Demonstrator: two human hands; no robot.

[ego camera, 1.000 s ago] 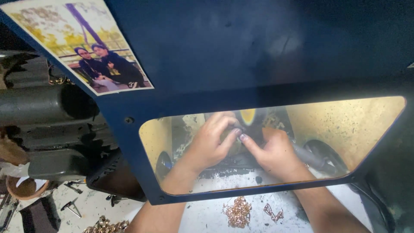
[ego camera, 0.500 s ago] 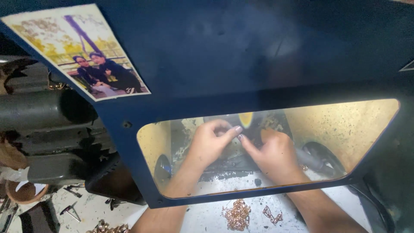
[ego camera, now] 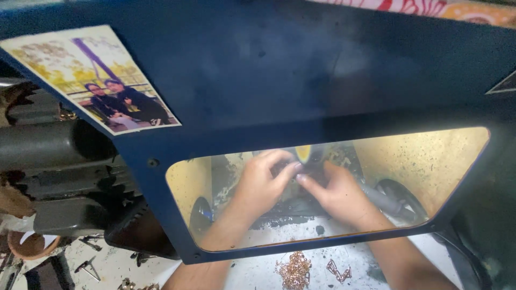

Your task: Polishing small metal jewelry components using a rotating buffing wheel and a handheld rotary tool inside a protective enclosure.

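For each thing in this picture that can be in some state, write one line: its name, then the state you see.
left hand: behind the window, fingertips pinched toward the right hand
right hand: behind the window, fingertips meeting the left
blue hood: down over the hands
window: see-through, lit yellow inside
photo print: stuck flat on the hood
copper chain pile: loose, heaped on the bench

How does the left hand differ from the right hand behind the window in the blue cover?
The left hand comes in from the lower left with its fingers curled over the dark part; the right hand comes from the lower right and lies flatter, fingers pointing left. The left hand sits slightly higher. Both are bare, and their fingertips meet behind the window.
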